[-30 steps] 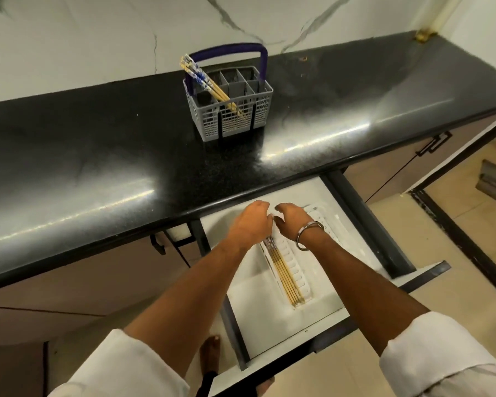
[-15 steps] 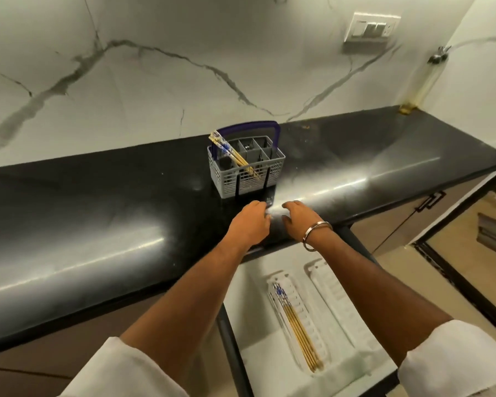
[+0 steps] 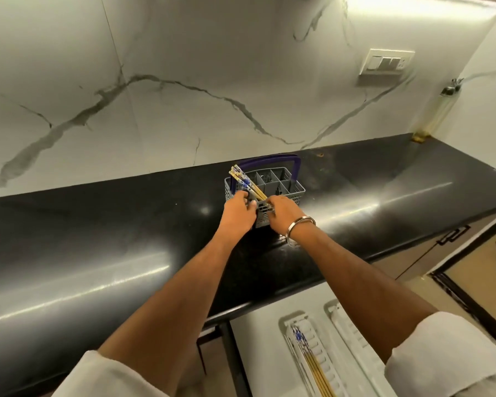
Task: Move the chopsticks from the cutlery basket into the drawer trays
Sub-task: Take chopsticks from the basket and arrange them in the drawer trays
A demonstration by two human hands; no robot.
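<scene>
Nearest, at the bottom right, an open drawer [image 3: 258, 339] holds two white trays: the left tray [image 3: 312, 333] carries a bundle of chopsticks [image 3: 317, 368], gold shafts with blue-patterned tops, lying lengthwise, exact count unclear but several; the right tray [image 3: 352, 330] shows no chopsticks in its visible part. Two bare forearms with white rolled sleeves [image 3: 441, 348] reach forward over the black counter [image 3: 98, 239]. One metal bangle [image 3: 298, 226] sits on the right wrist. Both hands meet at the near side of one grey cutlery basket [image 3: 287, 187] with a blue handle [image 3: 269, 160]. Left hand [image 3: 238, 213] has fingers curled at the basket's left front corner, fingertips touching the lower shafts of the basket chopsticks [image 3: 245, 181]; whether it pinches them or just touches, cannot tell. Right hand [image 3: 282, 213] has fingers curled toward the basket's front wall right where the gold shafts drop in; grip is hidden by the knuckles, cannot tell. The basket chopsticks, roughly four, count blurred, lean up and left out of the front-left compartment, patterned tops sticking above the rim beyond the left fingers, gold ends passing between the two hands. Other compartments look dark, contents unclear. Behind, a white marble wall [image 3: 184, 81] with grey veins, one switch plate [image 3: 387, 63] at upper right, one pipe [image 3: 438, 110] in the corner.
</scene>
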